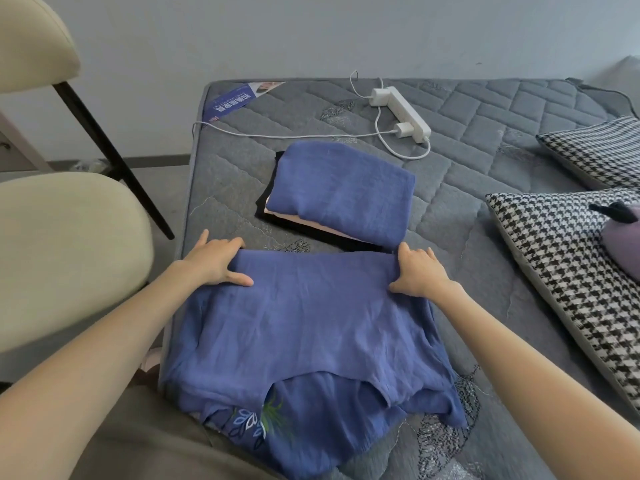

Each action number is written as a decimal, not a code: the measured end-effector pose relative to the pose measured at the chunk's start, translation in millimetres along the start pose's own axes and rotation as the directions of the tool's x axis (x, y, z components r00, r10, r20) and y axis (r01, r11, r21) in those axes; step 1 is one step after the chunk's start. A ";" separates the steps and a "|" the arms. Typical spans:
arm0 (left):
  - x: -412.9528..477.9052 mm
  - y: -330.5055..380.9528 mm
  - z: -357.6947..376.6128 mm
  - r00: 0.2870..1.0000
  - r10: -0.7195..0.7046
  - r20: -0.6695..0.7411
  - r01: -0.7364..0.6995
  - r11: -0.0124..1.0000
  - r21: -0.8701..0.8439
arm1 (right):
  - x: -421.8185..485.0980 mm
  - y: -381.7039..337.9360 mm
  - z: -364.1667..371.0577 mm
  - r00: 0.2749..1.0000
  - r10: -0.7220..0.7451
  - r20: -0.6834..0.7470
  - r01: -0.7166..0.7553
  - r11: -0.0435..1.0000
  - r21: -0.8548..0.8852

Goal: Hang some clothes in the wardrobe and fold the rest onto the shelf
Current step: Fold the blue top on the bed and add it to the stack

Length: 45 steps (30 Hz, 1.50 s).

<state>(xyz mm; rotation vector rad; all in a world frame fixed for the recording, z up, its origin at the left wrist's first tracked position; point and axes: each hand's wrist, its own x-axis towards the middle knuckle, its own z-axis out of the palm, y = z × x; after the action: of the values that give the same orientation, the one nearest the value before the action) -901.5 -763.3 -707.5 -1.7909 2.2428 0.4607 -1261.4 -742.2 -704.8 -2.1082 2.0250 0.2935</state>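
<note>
A blue garment [311,327] with a leaf print near its hem lies partly folded on the grey mattress [467,202] in front of me. My left hand [214,261] grips its far left corner, thumb on top and fingers under the fold. My right hand [420,271] grips the far right corner the same way. Just beyond lies a stack of folded clothes [339,192]: a blue piece on top, a pink one and a black one under it.
A white power strip [401,112] with a charger and cables lies at the far side of the mattress. Two houndstooth cushions [561,271] and a purple plush sit at right. A cream chair [62,251] stands at left beside the bed.
</note>
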 end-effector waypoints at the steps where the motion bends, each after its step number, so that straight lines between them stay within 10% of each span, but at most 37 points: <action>1: -2.1 -1.0 -0.6 1.000 -0.008 0.012 0.008 1.000 -0.024 | -2.0 -0.5 -3.6 1.000 0.011 0.018 -0.011 1.000 -0.006; 14: -59.5 -12.8 -77.7 0.991 -0.052 -0.127 0.060 0.996 0.060 | -36.8 -16.1 -100.3 0.999 -0.014 0.041 0.008 0.991 0.134; 25: -153.1 -27.9 -193.7 0.800 0.012 -0.599 -0.117 0.984 -0.137 | -124.1 -31.3 -219.4 0.856 -0.048 -0.515 0.295 0.863 0.410; 31: -224.9 -7.6 -237.4 0.652 -0.002 -0.759 -0.289 0.924 -0.250 | -182.5 -30.6 -256.3 0.721 0.029 -0.692 0.543 0.597 0.591; 35: -256.8 4.7 -253.3 0.752 0.046 -0.658 -0.247 0.945 -0.216 | -202.4 -29.0 -260.0 0.731 0.089 -0.676 0.568 0.470 0.676; 40: -269.6 21.4 -242.9 0.915 0.028 -0.403 -0.091 0.986 -0.138 | -203.7 -18.6 -243.8 0.917 0.037 -0.398 0.331 0.486 0.809; 45: -229.1 23.8 -189.4 0.982 0.045 -0.182 -0.058 0.996 -0.065 | -174.3 -3.1 -193.1 0.995 0.054 -0.080 0.005 0.798 0.602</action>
<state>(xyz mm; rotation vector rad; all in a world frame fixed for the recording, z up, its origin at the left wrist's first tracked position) -870.9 -624.9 -445.2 -1.8817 2.4270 0.4063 -1264.8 -629.2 -470.4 -1.7067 1.8543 -0.4153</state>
